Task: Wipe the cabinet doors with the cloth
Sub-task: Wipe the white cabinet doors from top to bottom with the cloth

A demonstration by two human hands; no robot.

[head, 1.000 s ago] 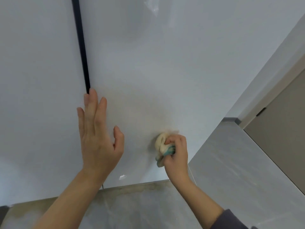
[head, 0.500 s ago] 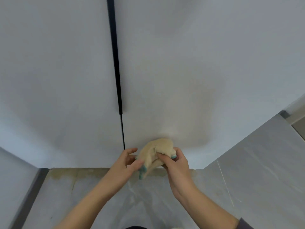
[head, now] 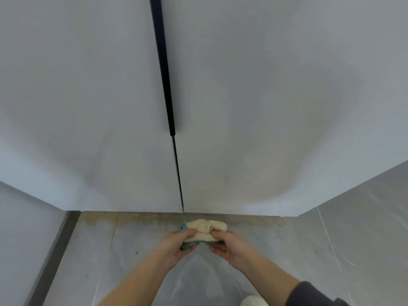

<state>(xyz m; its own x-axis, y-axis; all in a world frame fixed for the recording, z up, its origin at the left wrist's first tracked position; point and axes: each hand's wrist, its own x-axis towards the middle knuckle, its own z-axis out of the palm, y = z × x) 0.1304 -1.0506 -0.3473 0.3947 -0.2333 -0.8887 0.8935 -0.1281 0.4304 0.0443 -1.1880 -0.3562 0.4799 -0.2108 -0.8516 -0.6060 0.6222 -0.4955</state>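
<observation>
Two tall white cabinet doors fill the view, the left door point(head: 88, 107) and the right door point(head: 276, 107), split by a dark gap with a black strip handle point(head: 164, 85). A bunched beige cloth with a teal edge point(head: 206, 230) hangs in front of me, low over the floor and clear of the doors. My left hand point(head: 180, 245) grips its left end and my right hand point(head: 227, 245) grips its right end, thumbs on top.
Grey tiled floor point(head: 331, 250) runs below the doors, with a yellowish stain along the cabinet base point(head: 132, 219). A dark skirting strip point(head: 55, 257) and a white wall stand at the left. A light shoe tip point(head: 254, 301) shows at the bottom.
The cloth has come off the right door and dropped low in front of me. My left hand left the door and took hold of the cloth beside my right hand. The view swung left and down.
</observation>
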